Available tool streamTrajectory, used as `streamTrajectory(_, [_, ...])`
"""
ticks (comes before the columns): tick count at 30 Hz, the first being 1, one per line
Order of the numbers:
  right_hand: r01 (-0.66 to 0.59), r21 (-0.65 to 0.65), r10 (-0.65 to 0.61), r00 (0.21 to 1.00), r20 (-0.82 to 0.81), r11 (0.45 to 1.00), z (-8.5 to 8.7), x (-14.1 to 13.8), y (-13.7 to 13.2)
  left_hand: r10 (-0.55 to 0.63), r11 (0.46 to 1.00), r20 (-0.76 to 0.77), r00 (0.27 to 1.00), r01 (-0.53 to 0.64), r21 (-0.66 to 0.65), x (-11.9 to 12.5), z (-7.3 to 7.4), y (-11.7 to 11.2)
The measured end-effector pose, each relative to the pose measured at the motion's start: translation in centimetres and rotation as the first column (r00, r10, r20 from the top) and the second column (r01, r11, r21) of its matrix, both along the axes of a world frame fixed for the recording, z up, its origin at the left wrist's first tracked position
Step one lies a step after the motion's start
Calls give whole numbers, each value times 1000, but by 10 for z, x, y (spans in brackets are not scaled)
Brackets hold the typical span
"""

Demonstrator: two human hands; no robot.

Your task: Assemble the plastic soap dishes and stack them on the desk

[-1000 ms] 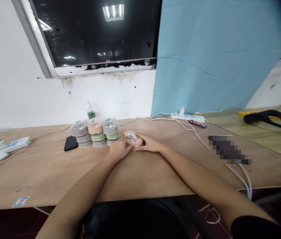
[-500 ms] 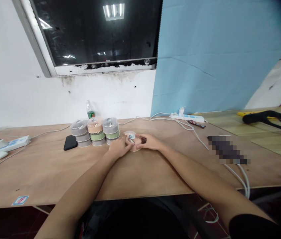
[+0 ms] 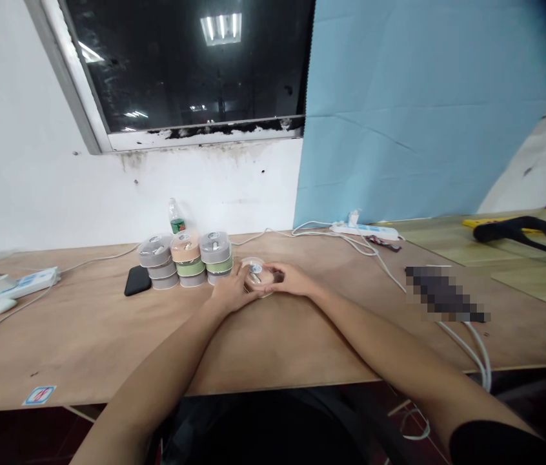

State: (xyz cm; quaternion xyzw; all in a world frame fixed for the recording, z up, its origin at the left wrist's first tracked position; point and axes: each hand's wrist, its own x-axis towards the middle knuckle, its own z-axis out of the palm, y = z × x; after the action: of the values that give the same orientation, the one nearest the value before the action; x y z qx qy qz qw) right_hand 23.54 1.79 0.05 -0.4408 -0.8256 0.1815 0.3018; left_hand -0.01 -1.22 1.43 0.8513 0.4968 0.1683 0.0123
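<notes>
Two-handed hold on a round, pale pink, clear-topped box [image 3: 260, 276]. The pink box sits level on the brown wooden desk [image 3: 108, 352], just right of the three columns of round grey, green and peach boxes [image 3: 190, 267] (landmark for all places here). My left hand [image 3: 229, 292], the one nearer the columns, curves its fingers around the pink box's left side; my right hand [image 3: 295, 279] cups its right side, fingers and thumb parted in an arch. How firmly either presses, I cannot tell. For a good hold, I judge, pressure should be equal from both sides and low on the wall, sparing the clear top, with my left knuckles free of the columns.
</notes>
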Motion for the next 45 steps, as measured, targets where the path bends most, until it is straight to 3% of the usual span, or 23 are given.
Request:
streamTrajectory(5, [9, 48, -11, 1000, 24, 999, 4, 0, -2, 8, 1000, 1, 1000, -8, 2, 0, 2, -2])
streamTrajectory(13, [-87, -88, 76, 990, -123, 992, -6, -2, 4, 40, 999, 6, 999, -40, 14, 1, 3, -4])
streamTrajectory(21, [-114, -92, 100, 984, -145, 989, -8, 0, 8, 36, 999, 1, 999, -36, 30, 2, 4, -5])
streamTrajectory(23, [-17, -78, 8, 993, -114, 997, -11, -2, 10, -5, 999, 16, 1000, 4, 45, 2, 6, -5])
streamTrajectory(26, [157, -49, -161, 983, -90, 986, -15, -7, 11, -177, 982, 38, 983, 174, 81, 3, 11, -9])
streamTrajectory(28, [106, -20, -108, 988, -107, 994, -18, -11, 10, -267, 963, 20, 963, 266, 54, 4, 14, -13])
streamTrajectory(32, [-137, -16, 135, 986, -95, 990, -22, -10, 12, -344, 939, -37, 938, 342, -32, 7, 10, -15])
streamTrajectory(37, [-32, -87, 33, 999, 7, 996, -24, 1, 18, -351, 935, -23, 936, 350, -57, 3, 1, -8])
streamTrajectory(45, [-54, -31, 57, 993, 100, 998, -16, 0, 12, -332, 940, -15, 943, 330, -85, 0, 0, -5])
